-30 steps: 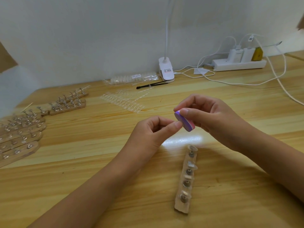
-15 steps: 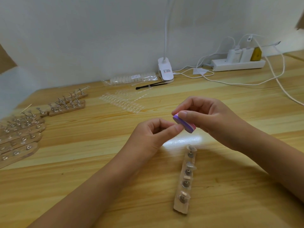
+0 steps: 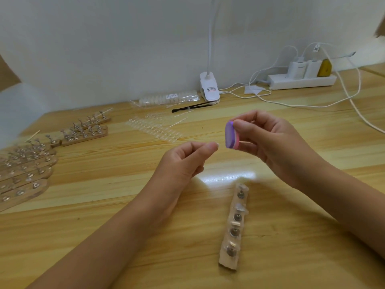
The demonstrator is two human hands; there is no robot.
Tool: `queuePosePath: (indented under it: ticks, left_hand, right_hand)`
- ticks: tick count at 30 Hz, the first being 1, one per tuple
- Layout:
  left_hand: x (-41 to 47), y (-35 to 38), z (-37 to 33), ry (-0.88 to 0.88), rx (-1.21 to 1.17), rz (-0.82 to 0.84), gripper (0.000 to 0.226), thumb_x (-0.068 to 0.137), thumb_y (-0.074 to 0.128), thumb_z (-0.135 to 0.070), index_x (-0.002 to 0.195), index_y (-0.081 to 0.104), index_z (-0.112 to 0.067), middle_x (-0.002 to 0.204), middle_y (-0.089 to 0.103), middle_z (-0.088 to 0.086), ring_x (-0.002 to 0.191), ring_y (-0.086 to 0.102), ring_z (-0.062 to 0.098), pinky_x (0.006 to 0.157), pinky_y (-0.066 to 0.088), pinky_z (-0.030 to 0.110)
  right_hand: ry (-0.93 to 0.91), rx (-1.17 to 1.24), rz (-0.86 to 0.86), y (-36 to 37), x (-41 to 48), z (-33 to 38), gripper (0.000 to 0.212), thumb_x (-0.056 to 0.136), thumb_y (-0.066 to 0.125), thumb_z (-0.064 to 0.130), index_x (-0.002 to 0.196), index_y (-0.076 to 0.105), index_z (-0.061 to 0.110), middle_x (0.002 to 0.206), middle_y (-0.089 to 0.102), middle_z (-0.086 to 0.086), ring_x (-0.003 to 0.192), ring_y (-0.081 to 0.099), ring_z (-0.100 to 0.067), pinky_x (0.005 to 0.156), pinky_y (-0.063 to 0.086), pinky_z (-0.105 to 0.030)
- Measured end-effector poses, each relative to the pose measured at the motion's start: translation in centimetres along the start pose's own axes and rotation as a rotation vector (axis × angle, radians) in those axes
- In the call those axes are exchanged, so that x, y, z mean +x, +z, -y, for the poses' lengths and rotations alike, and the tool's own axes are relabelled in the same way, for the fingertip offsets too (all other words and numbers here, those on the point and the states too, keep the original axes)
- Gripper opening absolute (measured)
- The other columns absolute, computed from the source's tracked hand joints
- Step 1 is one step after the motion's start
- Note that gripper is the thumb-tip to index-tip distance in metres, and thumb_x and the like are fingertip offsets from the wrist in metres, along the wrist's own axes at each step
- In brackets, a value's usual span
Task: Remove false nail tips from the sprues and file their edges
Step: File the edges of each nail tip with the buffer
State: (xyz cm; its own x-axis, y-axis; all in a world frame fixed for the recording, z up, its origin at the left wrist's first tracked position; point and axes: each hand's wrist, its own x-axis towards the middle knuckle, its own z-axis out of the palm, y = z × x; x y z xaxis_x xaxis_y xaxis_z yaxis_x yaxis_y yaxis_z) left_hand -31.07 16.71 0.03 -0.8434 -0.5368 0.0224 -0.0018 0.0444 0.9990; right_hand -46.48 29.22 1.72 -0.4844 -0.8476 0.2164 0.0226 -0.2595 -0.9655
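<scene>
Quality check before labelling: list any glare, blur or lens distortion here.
Head view: bright glare whitens the table beyond the wooden holder strip; wide-angle distortion bows the table's far edge; the left hand is blurred at its fingertips, so the nail tip it pinches barely shows; the right hand and purple file block look sharper.

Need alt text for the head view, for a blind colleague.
The right hand holds a purple-and-pink file block just apart from the left hand, which pinches what looks like a clear nail tip, above a wooden table. A wooden holder strip lies nearer the camera; nail sprues lie farther back.
</scene>
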Motion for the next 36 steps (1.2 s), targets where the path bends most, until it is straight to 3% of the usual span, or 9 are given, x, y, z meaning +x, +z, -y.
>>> queuePosePath:
  ticks: [2, 5, 8, 12, 16, 19, 22, 30, 36]
  left_hand:
    - [-0.2, -0.1, -0.2, 0.027, 0.088, 0.05, 0.022, 0.073, 0.069, -0.059, 0.071, 0.074, -0.038, 0.095, 0.068, -0.001, 0.079, 0.054, 0.003, 0.091, 0.049, 0.028]
    - [-0.6, 0.0, -0.8, 0.104, 0.218, 0.109, 0.014, 0.079, 0.066, -0.052, 0.069, 0.071, -0.044, 0.097, 0.074, -0.006, 0.08, 0.06, 0.001, 0.081, 0.047, 0.013]
    - [-0.6, -0.2, -1.0, 0.144, 0.279, 0.205, 0.02, 0.08, 0.059, -0.054, 0.07, 0.072, -0.041, 0.089, 0.071, 0.002, 0.089, 0.062, 0.026, 0.081, 0.048, 0.023]
    - [-0.8, -0.7, -1.1, 0.122, 0.349, 0.343, 0.042, 0.082, 0.052, -0.055, 0.082, 0.074, -0.02, 0.074, 0.063, -0.01, 0.074, 0.056, 0.003, 0.077, 0.046, 0.02]
    - [-0.8, -0.6, -1.0, 0.071, 0.454, 0.394, 0.036, 0.079, 0.053, -0.061, 0.081, 0.074, -0.032, 0.08, 0.066, 0.003, 0.079, 0.061, 0.015, 0.075, 0.047, 0.029]
    - [-0.9, -0.5, -1.0, 0.047, 0.494, 0.42, 0.042, 0.079, 0.055, -0.063, 0.09, 0.075, -0.027, 0.081, 0.066, 0.003, 0.077, 0.058, 0.013, 0.071, 0.045, 0.024]
    - [-1.0, -0.4, -0.8, 0.068, 0.538, 0.438, 0.037, 0.085, 0.061, -0.057, 0.091, 0.076, -0.023, 0.091, 0.069, 0.001, 0.086, 0.063, 0.02, 0.078, 0.049, 0.033]
    - [-1.1, 0.2, -0.2, 0.148, 0.608, 0.447, 0.018, 0.088, 0.067, -0.047, 0.093, 0.078, -0.034, 0.09, 0.069, -0.007, 0.081, 0.064, 0.013, 0.075, 0.052, 0.037]
    - [-1.0, 0.1, 0.3, 0.303, 0.73, 0.397, 0.02, 0.092, 0.066, -0.036, 0.09, 0.08, -0.021, 0.084, 0.069, -0.007, 0.08, 0.066, 0.015, 0.072, 0.051, 0.04]
  right_hand:
    - [0.011, 0.048, -0.05, -0.4, 0.2, 0.2, 0.02, 0.08, 0.067, 0.023, 0.096, 0.065, 0.011, 0.079, 0.07, 0.002, 0.075, 0.069, -0.009, 0.07, 0.055, -0.017]
    - [0.032, 0.063, -0.068, -0.6, 0.4, 0.2, 0.018, 0.08, 0.067, 0.023, 0.094, 0.065, 0.012, 0.078, 0.068, 0.002, 0.073, 0.067, -0.008, 0.068, 0.054, -0.017]
    - [0.06, 0.048, -0.054, -0.5, 0.4, 0.0, 0.021, 0.079, 0.068, 0.024, 0.096, 0.066, 0.012, 0.08, 0.067, 0.0, 0.073, 0.066, -0.008, 0.068, 0.054, -0.018]
    - [0.088, 0.034, -0.035, -0.5, 0.6, -0.3, 0.023, 0.079, 0.068, 0.025, 0.097, 0.067, 0.011, 0.081, 0.067, -0.002, 0.073, 0.066, -0.009, 0.069, 0.055, -0.019]
    - [0.106, 0.011, -0.016, -0.7, 0.6, -0.4, 0.021, 0.08, 0.068, 0.026, 0.097, 0.068, 0.012, 0.082, 0.067, -0.002, 0.074, 0.066, -0.009, 0.07, 0.055, -0.019]
    - [0.116, -0.002, -0.007, -0.7, 0.6, -0.3, 0.022, 0.08, 0.068, 0.027, 0.097, 0.068, 0.013, 0.082, 0.067, -0.002, 0.073, 0.066, -0.009, 0.07, 0.055, -0.019]
    - [0.129, -0.017, 0.009, -0.7, 0.6, -0.3, 0.023, 0.08, 0.068, 0.027, 0.099, 0.068, 0.012, 0.082, 0.066, -0.002, 0.073, 0.066, -0.009, 0.07, 0.055, -0.019]
    - [0.144, -0.037, 0.02, -0.6, 0.6, -0.3, 0.024, 0.078, 0.068, 0.028, 0.097, 0.069, 0.013, 0.081, 0.067, -0.002, 0.073, 0.066, -0.008, 0.069, 0.055, -0.019]
    - [0.148, -0.044, 0.019, -0.7, 0.5, -0.3, 0.026, 0.078, 0.068, 0.029, 0.099, 0.069, 0.012, 0.082, 0.067, -0.003, 0.073, 0.066, -0.008, 0.068, 0.054, -0.018]
